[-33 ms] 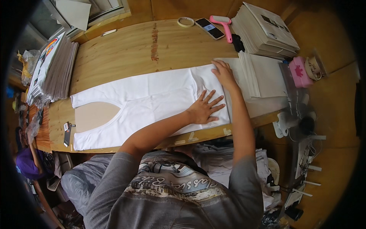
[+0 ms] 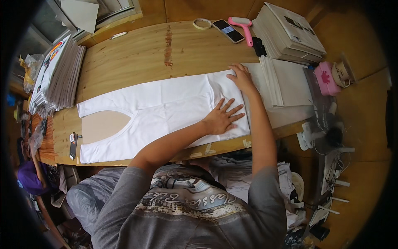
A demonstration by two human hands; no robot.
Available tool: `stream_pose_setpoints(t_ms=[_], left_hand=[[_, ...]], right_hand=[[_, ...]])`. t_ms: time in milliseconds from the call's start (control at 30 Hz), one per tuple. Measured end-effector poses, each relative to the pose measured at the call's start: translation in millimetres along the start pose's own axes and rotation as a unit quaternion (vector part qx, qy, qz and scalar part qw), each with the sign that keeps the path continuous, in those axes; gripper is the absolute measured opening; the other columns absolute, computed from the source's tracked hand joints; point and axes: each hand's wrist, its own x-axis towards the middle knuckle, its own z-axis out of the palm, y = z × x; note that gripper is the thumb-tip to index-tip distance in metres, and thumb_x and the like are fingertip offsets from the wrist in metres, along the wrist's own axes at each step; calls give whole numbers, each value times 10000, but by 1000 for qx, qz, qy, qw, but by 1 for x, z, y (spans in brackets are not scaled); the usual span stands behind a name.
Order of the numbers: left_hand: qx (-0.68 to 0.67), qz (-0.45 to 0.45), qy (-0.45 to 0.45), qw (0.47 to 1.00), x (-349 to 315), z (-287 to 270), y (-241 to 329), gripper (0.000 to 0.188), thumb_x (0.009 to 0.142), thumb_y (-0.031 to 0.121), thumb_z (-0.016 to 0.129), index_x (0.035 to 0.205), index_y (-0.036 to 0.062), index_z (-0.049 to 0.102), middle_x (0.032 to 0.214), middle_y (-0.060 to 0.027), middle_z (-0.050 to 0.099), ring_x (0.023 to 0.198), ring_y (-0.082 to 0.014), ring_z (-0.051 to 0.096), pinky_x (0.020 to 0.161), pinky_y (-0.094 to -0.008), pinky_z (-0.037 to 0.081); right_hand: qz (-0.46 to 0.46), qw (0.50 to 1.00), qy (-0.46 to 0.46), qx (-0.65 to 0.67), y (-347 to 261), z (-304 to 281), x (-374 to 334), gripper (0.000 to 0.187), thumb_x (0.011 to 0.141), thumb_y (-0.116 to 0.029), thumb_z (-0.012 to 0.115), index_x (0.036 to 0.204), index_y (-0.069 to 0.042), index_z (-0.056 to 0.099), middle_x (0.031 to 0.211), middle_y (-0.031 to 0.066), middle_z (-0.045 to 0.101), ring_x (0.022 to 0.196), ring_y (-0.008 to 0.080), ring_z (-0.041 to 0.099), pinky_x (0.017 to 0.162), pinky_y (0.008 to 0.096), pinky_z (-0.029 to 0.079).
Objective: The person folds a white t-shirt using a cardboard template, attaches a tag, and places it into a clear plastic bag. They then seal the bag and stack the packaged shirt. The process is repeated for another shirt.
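Note:
A white sleeveless top (image 2: 166, 99) lies flat across the table, its neck opening to the left and its right end folded over. Inside the neckline a beige panel (image 2: 103, 124) shows. My left hand (image 2: 224, 118) presses palm down on the folded end, fingers spread, holding nothing. At the far right corner of the top rests my right hand (image 2: 242, 78), its fingers slightly bent over the fold and apart. A black hang tag (image 2: 74, 146) lies by the near shoulder strap.
On the wooden table (image 2: 124, 58) stand a stack of packed garments (image 2: 58, 76) at left and another stack (image 2: 288, 35) at far right. Tape roll (image 2: 202, 24), phone (image 2: 228, 31) and pink lint roller (image 2: 244, 27) lie at the back. Clear plastic bags (image 2: 290, 83) lie right of the top.
My right hand has shifted slightly left and away from me along the corner of the top, its fingers drawn closer together. The left hand has stayed in place.

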Motion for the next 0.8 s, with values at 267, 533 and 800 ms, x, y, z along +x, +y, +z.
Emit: stream_pose_setpoints(t_ms=[267,533,800], left_hand=[[27,-119,19,992,-21,-17,-12,487,860,441,323,1298,227,315,1385,-55,209,1285,-278,141,976,-574,133],[34,-121,8,992,-22,-22,-12,489,859,423,344,1300,212,310,1387,-65,197,1285,-296,132,969,-582,142],[108,-127,-27,986,-18,-16,-4,497,856,375,366,1282,121,338,1362,-118,246,1276,-290,174,990,-542,142]], right_hand=[[161,949,-39,268,-18,-9,-72,153,688,-48,644,826,-18,586,841,95,569,716,178,540,636,280,429],[30,970,-69,230,-54,-21,-173,78,647,12,623,717,7,589,763,55,543,767,186,505,663,274,410],[137,943,-284,103,-50,-80,-191,192,782,-173,522,724,10,533,745,148,547,719,315,520,654,397,402]])
